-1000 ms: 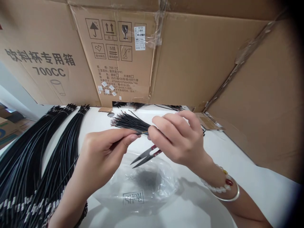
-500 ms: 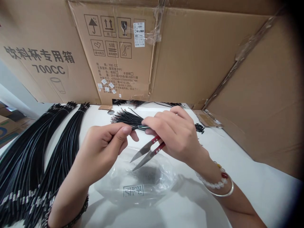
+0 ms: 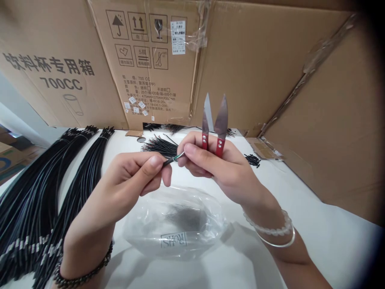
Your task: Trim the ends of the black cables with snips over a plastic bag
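Observation:
Between the thumb and fingers of my left hand (image 3: 132,180) is the end of a black cable (image 3: 168,161). Thin inner wires (image 3: 179,156), one of them green, stick out of it towards my right hand (image 3: 213,160), whose thumb and forefinger pinch their tips. The same hand also holds red-handled snips (image 3: 221,124), with their two blades apart and pointing up. Behind my hands lies a bundle of black cables (image 3: 159,146) with stripped ends. Below them is a clear plastic bag (image 3: 177,224) marked RoHS.
Several bundles of long black cables (image 3: 36,180) lie on the white table (image 3: 300,212) at the left. Large cardboard boxes (image 3: 246,68) stand along the back and right. More cable ends (image 3: 252,160) show beyond my right hand.
My right hand has turned over, so the snips that pointed down to the left now point up. The green wire is more visible between my hands.

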The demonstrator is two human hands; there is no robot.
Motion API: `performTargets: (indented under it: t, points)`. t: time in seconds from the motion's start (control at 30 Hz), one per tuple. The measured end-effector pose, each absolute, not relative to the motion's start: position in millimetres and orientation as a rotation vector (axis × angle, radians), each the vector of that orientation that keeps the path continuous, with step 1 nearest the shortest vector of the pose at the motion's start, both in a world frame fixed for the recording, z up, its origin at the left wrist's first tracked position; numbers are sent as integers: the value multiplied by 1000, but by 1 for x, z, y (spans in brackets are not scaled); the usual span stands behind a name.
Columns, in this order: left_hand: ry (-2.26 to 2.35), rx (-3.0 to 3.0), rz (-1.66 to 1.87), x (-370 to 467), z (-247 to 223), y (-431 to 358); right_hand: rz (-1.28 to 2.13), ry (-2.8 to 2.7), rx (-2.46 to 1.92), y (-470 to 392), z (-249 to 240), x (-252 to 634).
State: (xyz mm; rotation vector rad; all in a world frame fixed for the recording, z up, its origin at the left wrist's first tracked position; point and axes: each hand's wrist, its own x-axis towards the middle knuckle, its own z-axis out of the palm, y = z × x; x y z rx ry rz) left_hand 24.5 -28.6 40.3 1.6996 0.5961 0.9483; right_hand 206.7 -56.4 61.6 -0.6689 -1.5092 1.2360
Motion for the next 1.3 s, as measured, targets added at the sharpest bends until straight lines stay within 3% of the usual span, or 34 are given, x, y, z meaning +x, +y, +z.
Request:
performTargets:
  t: [1.0,1.3]
  points:
    - [213,1852,692,4,26,-3,1685,-1394,-465,-72,77,183]
    - [191,1940,768,9,29,1,1598,-1471,-528,-71,75,186]
